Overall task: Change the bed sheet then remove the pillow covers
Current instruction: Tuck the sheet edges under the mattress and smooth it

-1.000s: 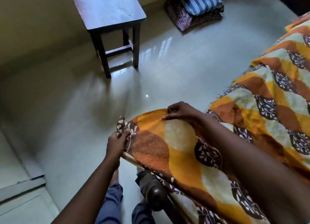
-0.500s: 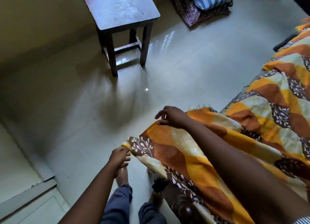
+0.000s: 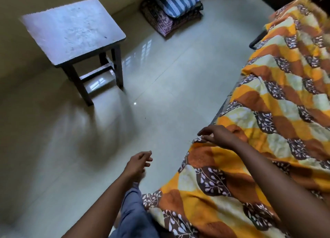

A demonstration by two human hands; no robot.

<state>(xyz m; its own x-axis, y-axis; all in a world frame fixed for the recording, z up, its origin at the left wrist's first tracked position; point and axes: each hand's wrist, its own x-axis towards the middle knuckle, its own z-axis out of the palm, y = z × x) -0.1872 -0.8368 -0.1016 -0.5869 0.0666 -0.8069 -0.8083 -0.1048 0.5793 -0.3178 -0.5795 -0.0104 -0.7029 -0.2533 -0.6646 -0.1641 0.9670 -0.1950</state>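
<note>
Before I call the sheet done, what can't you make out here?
- Sheet: its far side is cut off by the head view's right edge.
- Mattress and frame: covered by the sheet.
- Right hand: grip on the hem unclear, fingers blurred.
- Pillows: cover state too small to tell.

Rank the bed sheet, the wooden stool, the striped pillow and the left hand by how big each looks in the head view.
1. bed sheet, by far the largest.
2. wooden stool.
3. striped pillow, cut off by the top edge and far from the camera, so it probably looks smaller than it is.
4. left hand, smallest.
</note>
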